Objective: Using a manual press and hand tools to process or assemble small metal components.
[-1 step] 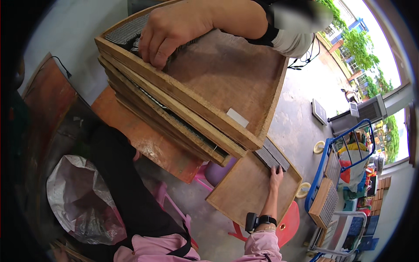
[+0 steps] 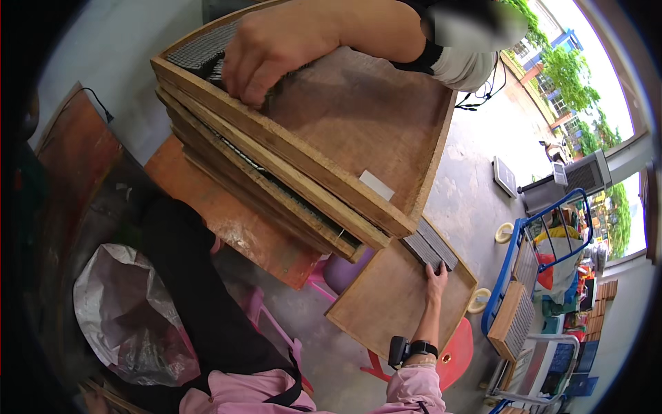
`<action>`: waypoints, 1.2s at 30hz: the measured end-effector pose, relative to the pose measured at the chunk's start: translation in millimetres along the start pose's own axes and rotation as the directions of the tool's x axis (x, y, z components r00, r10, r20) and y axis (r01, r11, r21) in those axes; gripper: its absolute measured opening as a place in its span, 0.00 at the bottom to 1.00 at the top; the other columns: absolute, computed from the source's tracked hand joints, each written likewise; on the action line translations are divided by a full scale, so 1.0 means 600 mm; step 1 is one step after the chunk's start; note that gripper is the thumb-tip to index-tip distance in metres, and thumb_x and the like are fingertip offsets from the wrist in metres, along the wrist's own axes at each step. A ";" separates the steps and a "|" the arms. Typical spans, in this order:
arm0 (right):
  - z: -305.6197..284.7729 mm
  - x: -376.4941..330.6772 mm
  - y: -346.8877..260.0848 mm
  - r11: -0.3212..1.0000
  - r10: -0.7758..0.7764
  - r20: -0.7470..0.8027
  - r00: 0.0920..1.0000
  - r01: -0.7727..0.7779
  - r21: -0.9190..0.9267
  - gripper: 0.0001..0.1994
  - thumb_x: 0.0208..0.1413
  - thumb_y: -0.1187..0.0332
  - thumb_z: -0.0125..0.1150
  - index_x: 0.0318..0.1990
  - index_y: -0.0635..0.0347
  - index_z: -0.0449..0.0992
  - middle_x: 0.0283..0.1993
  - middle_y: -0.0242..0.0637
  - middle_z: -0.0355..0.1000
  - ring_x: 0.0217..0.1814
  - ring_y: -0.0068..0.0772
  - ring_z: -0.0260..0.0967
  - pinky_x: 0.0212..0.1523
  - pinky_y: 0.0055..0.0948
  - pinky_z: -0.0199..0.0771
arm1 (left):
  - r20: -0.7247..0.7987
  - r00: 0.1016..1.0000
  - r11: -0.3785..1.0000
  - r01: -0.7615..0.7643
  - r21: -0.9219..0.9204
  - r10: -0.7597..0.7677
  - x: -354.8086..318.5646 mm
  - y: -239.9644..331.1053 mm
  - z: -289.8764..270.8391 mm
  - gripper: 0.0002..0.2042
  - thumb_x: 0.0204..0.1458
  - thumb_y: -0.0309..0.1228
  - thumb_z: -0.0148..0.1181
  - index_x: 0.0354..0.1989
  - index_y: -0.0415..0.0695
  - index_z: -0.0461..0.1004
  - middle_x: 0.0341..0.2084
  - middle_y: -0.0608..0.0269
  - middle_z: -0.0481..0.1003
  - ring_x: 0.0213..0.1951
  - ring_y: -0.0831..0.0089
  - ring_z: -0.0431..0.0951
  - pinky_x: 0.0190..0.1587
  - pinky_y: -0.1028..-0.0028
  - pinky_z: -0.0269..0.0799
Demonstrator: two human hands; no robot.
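My right hand [image 2: 436, 277], in a pink sleeve with a dark band at the wrist, reaches down to a low wooden tray [image 2: 376, 317]. Its fingers close on the near end of grey strip-like pieces [image 2: 426, 243] lying side by side along the tray's far edge. My left hand does not show. Above, a co-worker's hand [image 2: 276, 52] bends down into the top tray [image 2: 358, 103] of a wooden stack. Under that hand lie dark, ridged grey pieces [image 2: 207, 48], partly hidden. A small pale card [image 2: 377, 185] rests near the top tray's front corner.
The stack stands on a worn orange-red board [image 2: 241, 231]. A red stool [image 2: 455, 359] shows beneath the low tray. An open white plastic bag [image 2: 114, 310] sits at lower left, near a black-clothed leg [image 2: 207, 297]. A blue-framed trolley [image 2: 507, 293] with wooden trays stands at right.
My right hand has shifted very slightly left at the grey pieces. The co-worker's hand has barely moved.
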State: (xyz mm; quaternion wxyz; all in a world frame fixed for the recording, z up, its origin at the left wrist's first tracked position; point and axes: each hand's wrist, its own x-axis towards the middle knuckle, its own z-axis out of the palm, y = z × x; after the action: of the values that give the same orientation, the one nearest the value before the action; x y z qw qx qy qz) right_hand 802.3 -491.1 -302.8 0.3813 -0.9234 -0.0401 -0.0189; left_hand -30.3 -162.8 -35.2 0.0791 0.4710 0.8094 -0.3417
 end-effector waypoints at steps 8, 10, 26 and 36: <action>-0.014 0.002 0.040 0.980 -0.147 -0.005 0.989 0.144 -0.138 0.36 0.40 0.61 0.73 0.56 0.72 0.67 0.51 0.50 0.69 0.50 0.43 0.68 0.53 0.33 0.67 | -0.207 0.968 0.966 -0.183 -0.182 0.144 0.061 -0.080 0.081 0.26 0.53 0.51 0.51 0.45 0.38 0.72 0.43 0.44 0.69 0.43 0.47 0.69 0.47 0.57 0.63; -0.019 0.014 0.051 0.940 -0.239 -0.036 0.970 0.222 -0.258 0.35 0.40 0.60 0.73 0.55 0.71 0.68 0.50 0.52 0.69 0.50 0.45 0.68 0.53 0.35 0.67 | -0.384 0.911 0.923 -0.270 -0.273 0.152 0.095 -0.110 0.124 0.20 0.52 0.46 0.56 0.37 0.37 0.73 0.33 0.47 0.71 0.34 0.51 0.71 0.38 0.59 0.65; 0.093 -0.600 -0.527 0.009 -0.998 0.045 -0.036 0.665 0.747 0.20 0.65 0.63 0.42 0.30 0.67 0.77 0.20 0.41 0.70 0.21 0.41 0.67 0.24 0.35 0.70 | -0.588 0.720 0.631 -0.270 -0.727 -0.369 -0.010 -0.241 0.254 0.09 0.47 0.27 0.59 0.35 0.37 0.74 0.31 0.48 0.77 0.34 0.50 0.77 0.38 0.60 0.73; 0.165 -0.757 -0.735 -0.311 -0.811 -0.029 -0.584 0.390 0.866 0.14 0.62 0.63 0.48 0.33 0.62 0.77 0.24 0.44 0.69 0.23 0.47 0.65 0.25 0.40 0.68 | -0.605 0.796 0.859 -0.301 -0.415 -0.014 -0.059 -0.266 0.350 0.22 0.42 0.34 0.66 0.48 0.45 0.74 0.53 0.62 0.67 0.59 0.58 0.61 0.55 0.61 0.61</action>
State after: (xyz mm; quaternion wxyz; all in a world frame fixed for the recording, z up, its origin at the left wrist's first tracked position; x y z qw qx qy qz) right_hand 311.5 -137.1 -93.0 0.3367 -0.2446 -0.9022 0.1134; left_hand -181.9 -371.5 -101.4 -0.0318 0.5792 0.8132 0.0457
